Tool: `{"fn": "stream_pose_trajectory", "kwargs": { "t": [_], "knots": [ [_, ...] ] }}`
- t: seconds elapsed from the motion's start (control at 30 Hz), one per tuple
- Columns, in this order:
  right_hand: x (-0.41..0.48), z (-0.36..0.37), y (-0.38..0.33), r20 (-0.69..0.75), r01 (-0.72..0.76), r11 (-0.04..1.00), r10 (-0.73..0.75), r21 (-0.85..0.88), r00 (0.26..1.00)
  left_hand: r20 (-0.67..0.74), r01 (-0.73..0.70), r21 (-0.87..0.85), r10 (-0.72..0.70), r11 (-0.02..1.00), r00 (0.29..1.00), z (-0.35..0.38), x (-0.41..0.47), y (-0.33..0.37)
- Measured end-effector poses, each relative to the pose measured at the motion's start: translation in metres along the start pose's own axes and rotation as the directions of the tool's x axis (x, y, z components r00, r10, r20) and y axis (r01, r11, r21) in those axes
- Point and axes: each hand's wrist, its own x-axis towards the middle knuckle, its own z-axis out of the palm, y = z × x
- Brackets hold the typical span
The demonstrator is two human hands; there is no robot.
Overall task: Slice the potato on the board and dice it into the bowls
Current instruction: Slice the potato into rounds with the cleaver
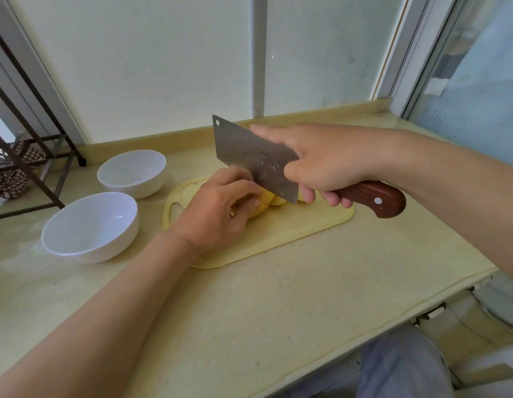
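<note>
A pale yellow cutting board lies on the beige counter. On it sits a yellow potato, mostly hidden under my left hand, whose curled fingers hold it down. My right hand grips the brown wooden handle of a cleaver, with the index finger stretched along the blade's spine. The blade stands on the potato just right of my left fingertips. A cut slice peeks out beside the blade. Two white bowls stand left of the board, a far bowl and a near bowl; both look empty.
A dark metal rack with a checked cloth stands at the far left. The counter's front edge runs diagonally at lower right, with grey trousers below it. A white wall and a window frame close the back.
</note>
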Motion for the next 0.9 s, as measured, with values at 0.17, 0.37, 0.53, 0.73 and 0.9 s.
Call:
{"fn": "stream_pose_trajectory", "kwargs": {
  "t": [0.17,0.37,0.53,0.73,0.9],
  "knots": [
    [-0.003,0.002,0.000,0.012,-0.005,1.000,0.005,-0.025,1.000,0.003,-0.005,-0.010,0.005,1.000,1.000,0.000,0.000,-0.001],
    [-0.014,-0.001,0.005,0.054,-0.028,0.999,0.030,-0.036,0.998,0.000,0.007,-0.028,-0.007,1.000,1.000,0.000,0.000,-0.001],
    [-0.002,0.004,0.006,0.085,-0.025,0.998,0.030,-0.063,0.996,-0.017,0.026,-0.031,-0.026,0.999,1.000,0.002,-0.002,-0.002],
    [0.036,0.052,0.007,0.104,-0.035,0.999,0.039,-0.040,0.994,-0.034,0.031,-0.027,-0.031,0.999,0.999,0.003,-0.002,-0.002],
    [0.048,0.051,0.012,0.066,-0.014,0.999,0.011,0.047,0.998,-0.040,0.028,-0.040,-0.030,0.999,0.999,0.003,-0.003,-0.001]
  ]
}}
